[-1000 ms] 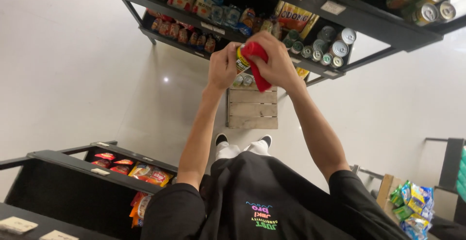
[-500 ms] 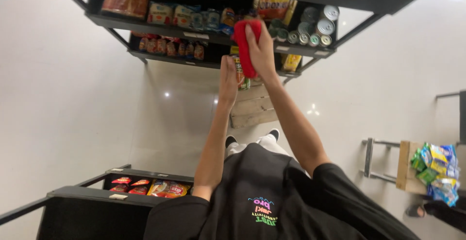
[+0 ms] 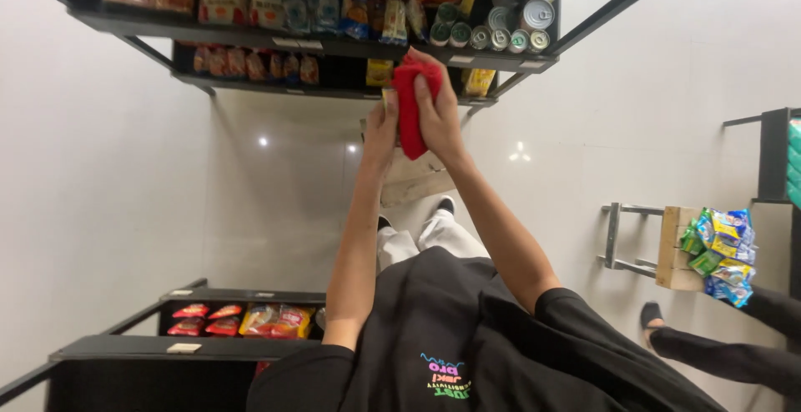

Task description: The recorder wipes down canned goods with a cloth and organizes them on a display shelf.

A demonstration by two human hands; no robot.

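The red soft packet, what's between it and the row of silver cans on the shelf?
In the head view nothing lies between them: the red soft packet, held in both hands, sits just short of the row of silver cans, with only the black shelf edge there.

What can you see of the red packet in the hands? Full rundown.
The red packet is a small, soft-looking pouch, plain red on the side shown, slightly crumpled, looks like flexible plastic. It stands lengthwise in the picture, its far end at the edge of the black shelf near the tins. The right hand wraps over one side, fingers curled on top; the left hand presses the other side. Any print is hidden.
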